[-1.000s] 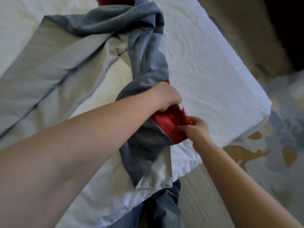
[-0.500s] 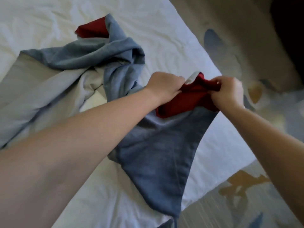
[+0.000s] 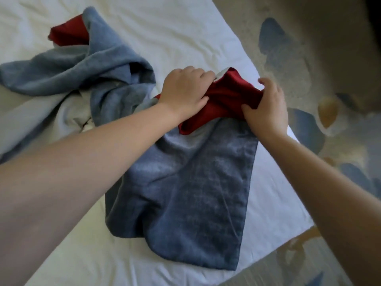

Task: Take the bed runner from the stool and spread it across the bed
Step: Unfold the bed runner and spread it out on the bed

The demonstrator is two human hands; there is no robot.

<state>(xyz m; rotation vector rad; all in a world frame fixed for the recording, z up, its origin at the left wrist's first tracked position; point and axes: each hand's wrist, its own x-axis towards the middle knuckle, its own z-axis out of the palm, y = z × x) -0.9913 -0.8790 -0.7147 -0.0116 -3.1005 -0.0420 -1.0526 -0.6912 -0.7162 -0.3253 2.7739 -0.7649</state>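
White bed (image 3: 185, 34) holds a rumpled runner (image 3: 181, 193), its red end gripped by left hand (image 3: 185, 89) and right hand (image 3: 266, 108).

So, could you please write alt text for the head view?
A left hand and right hand grip the red end of a blue bed runner, lying bunched on a white bed. Patterned carpet lies beside it.

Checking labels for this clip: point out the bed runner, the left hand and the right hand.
bed runner (image 3: 185, 193): head view, flat blue panel.
left hand (image 3: 183, 91): head view, back of hand.
right hand (image 3: 266, 108): head view, back of hand.
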